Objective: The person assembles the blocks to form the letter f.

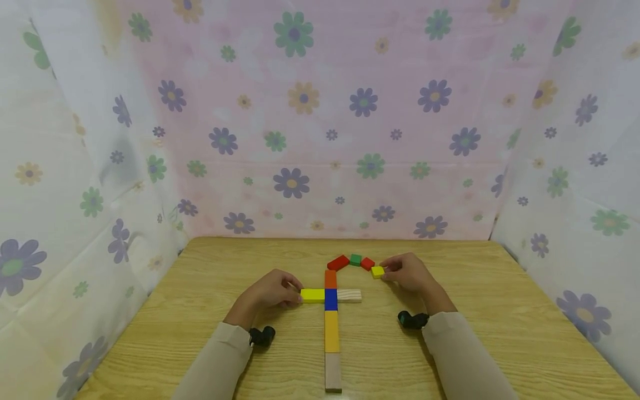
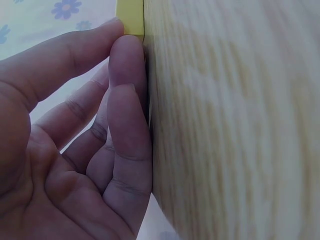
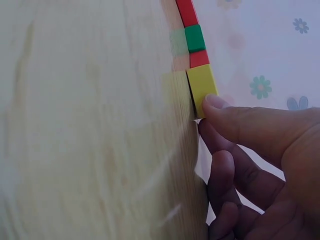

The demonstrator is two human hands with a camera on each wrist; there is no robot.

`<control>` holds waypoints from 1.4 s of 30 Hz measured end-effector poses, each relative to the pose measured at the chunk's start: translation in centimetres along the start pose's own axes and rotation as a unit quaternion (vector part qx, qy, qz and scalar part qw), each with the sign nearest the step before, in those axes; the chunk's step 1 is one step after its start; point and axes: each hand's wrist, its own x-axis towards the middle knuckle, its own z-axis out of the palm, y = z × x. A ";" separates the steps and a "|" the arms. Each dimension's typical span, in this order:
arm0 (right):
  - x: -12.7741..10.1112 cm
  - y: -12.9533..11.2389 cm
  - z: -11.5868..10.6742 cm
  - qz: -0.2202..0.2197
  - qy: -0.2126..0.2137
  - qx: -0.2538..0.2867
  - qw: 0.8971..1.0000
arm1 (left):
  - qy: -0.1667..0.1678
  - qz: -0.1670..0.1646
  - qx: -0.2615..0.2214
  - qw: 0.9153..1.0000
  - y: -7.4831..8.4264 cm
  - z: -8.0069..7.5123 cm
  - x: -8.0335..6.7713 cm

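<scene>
My right hand pinches a small yellow block between thumb and finger at the right end of a curved row. In the right wrist view that block stands against a red block. My left hand holds the outer end of a long yellow block with thumb and fingertips. The left wrist view shows the hand low along the tabletop, with only the end of this block visible. A blue block meets its inner end.
A plain wood block extends right of the blue one. Orange lies above it, with amber and pale wood below. The curve has a red block and a green block. Floral cloth surrounds the wooden table.
</scene>
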 end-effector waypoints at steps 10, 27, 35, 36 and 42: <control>-0.1 0.2 0.3 -0.001 -0.004 -0.003 1.000 | 0.006 -0.004 0.002 1.000 -0.1 0.1 -0.2; -0.2 -0.1 0.6 0.026 -0.007 0.010 1.000 | 0.004 -0.010 0.002 1.000 0.2 0.0 -0.5; -0.2 -0.2 0.1 0.016 -0.007 0.012 1.000 | 0.005 -0.006 0.007 1.000 0.6 -0.1 -0.4; -0.2 -0.2 0.1 0.017 -0.007 0.012 1.000 | 0.004 -0.005 0.008 1.000 0.5 -0.1 -0.3; -0.3 -0.1 0.3 0.023 -0.007 0.017 1.000 | 0.001 -0.001 0.009 1.000 0.3 0.0 -0.2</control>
